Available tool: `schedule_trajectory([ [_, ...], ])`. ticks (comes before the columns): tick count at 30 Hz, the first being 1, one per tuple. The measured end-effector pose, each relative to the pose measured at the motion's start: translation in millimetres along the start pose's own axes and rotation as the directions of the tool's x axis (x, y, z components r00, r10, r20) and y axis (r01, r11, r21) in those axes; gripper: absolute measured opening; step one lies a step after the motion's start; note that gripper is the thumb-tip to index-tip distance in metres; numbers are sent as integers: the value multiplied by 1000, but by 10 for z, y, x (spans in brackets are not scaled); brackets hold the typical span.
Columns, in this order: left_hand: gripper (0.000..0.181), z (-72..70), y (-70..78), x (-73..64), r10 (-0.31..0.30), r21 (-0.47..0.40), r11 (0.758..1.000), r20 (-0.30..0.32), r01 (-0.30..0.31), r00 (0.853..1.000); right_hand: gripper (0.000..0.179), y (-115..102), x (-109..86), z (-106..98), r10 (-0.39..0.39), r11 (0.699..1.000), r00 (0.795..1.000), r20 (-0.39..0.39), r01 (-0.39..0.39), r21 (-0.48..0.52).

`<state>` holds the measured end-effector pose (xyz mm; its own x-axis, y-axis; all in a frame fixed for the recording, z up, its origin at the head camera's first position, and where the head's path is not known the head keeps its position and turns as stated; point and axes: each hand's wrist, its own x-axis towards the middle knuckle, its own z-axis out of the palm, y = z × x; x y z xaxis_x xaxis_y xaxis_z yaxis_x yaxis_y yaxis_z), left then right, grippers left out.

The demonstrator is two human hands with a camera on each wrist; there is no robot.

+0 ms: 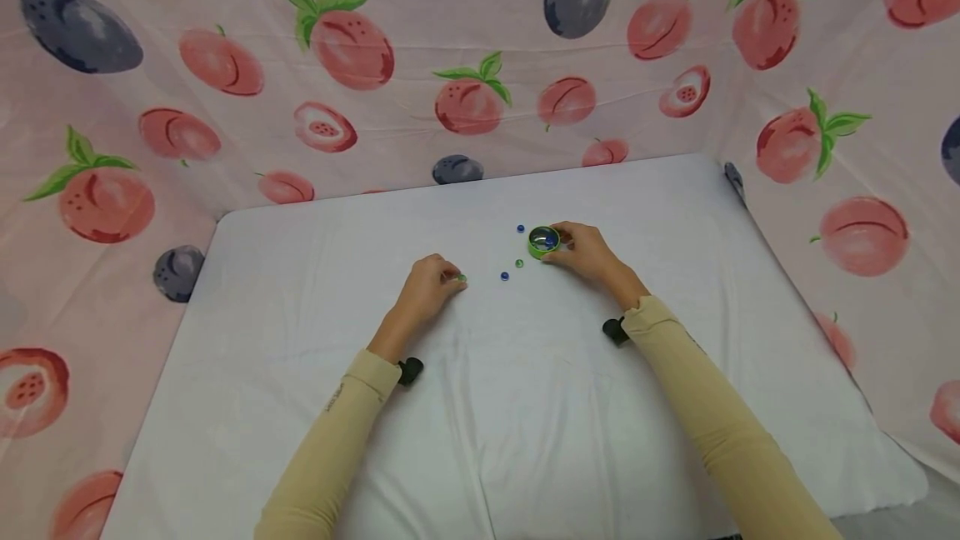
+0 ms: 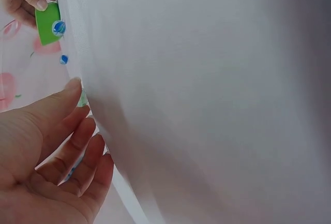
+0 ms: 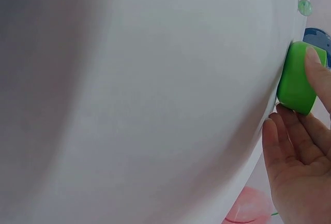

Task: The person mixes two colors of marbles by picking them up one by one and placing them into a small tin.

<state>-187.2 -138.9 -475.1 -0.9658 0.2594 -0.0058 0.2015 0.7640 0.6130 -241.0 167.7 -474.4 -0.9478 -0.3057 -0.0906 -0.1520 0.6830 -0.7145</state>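
My left hand (image 1: pixel 429 286) pinches a clear green marble (image 1: pixel 461 277) between thumb and fingertips, low over the white cloth. The same marble shows partly behind the thumb in the left wrist view. To the right, my right hand (image 1: pixel 591 252) grips a small round green container (image 3: pixel 299 79) by its side, thumb on the wall and fingers around the lower part. The container stands upright on the cloth, with some blue inside. Between the hands lie a blue marble (image 1: pixel 505 276) and a green marble (image 1: pixel 519 263). Another blue marble (image 1: pixel 521 228) rests left of the container, farther back.
A white cloth (image 1: pixel 300 315) with soft creases covers the table. Pink fabric (image 1: pixel 405 140) printed with fruit hangs along the back and both sides. A dark wrist camera (image 1: pixel 409 371) is on the left wrist, and another camera (image 1: pixel 616 331) on the right.
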Motion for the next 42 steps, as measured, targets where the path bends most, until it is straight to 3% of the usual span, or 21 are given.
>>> schedule_trajectory([
  [7, 21, 21, -8, 33, 23, 24, 999, -3, -23, 1000, 62, -15, -16, -2, -8, 1000, 1000, -5, 8, 9],
  [23, 20, -13, 54, 105, -7, 62, 998, 35, 4, 999, 60, 16, 8, -3, -17, 1000, 1000, 2, 17, 13],
  [28, 21, -52, 150, 175, 3, 32, 999, 20, -4, 1000, 61, 11, -6, -10, -10, 1000, 1000, 3, 10, 14],
  [35, 21, -91, 349, 325, 25, 61, 998, 21, -27, 999, 63, -6, -15, -17, 7, 1000, 1000, 11, -7, 18],
  [42, 21, -34, 524, 512, 68, 65, 996, -12, -67, 998, 64, -15, -14, -13, 4, 1000, 1000, 12, -5, 18],
])
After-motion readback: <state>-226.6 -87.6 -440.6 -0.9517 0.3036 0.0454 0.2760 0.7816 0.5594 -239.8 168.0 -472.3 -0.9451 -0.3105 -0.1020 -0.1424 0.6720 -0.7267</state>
